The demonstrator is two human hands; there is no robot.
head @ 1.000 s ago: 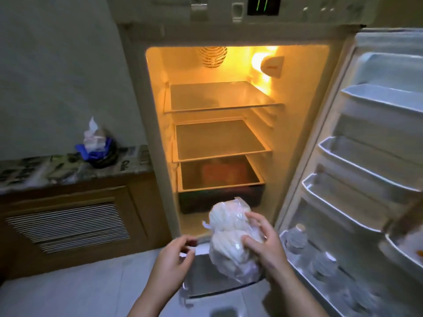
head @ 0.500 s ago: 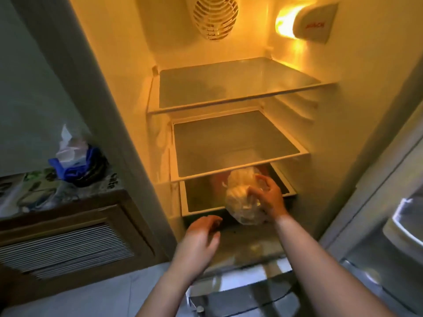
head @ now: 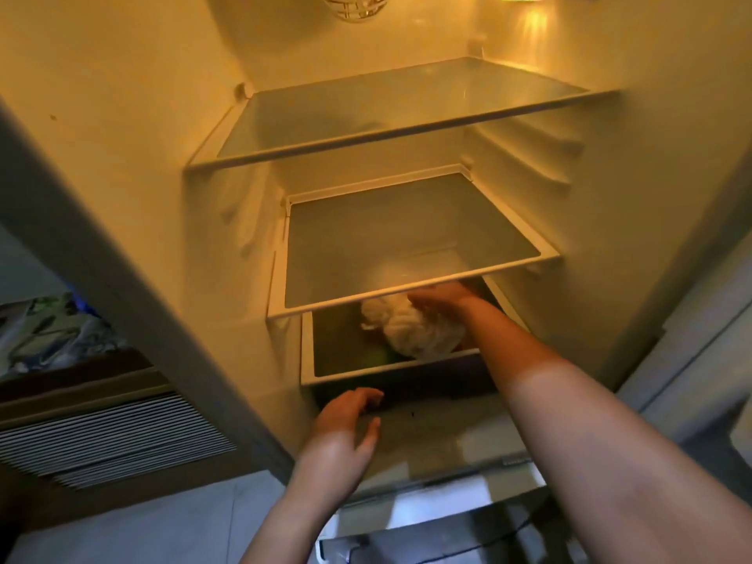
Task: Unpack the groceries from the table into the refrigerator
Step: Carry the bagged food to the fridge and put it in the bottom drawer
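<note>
The refrigerator (head: 427, 246) stands open, lit yellow inside. A clear plastic bag of white food (head: 415, 331) lies on the lowest glass shelf (head: 346, 372), under the middle shelf (head: 407, 297). My right hand (head: 441, 301) reaches under the middle shelf and rests on top of the bag, fingers curled over it. My left hand (head: 346, 425) hovers with fingers apart in front of the dark drawer below, holding nothing. The bag's far side is hidden by the shelf edge.
The top glass shelf (head: 398, 107) holds nothing. A wooden cabinet with a louvred vent (head: 106, 437) stands left of the fridge, with a patterned counter top (head: 44, 331). The fridge door (head: 708, 360) is open at the right.
I have leaned closer to the fridge. My right hand has carried the bag from in front of the fridge onto the lowest shelf. My left hand let go of the bag.
</note>
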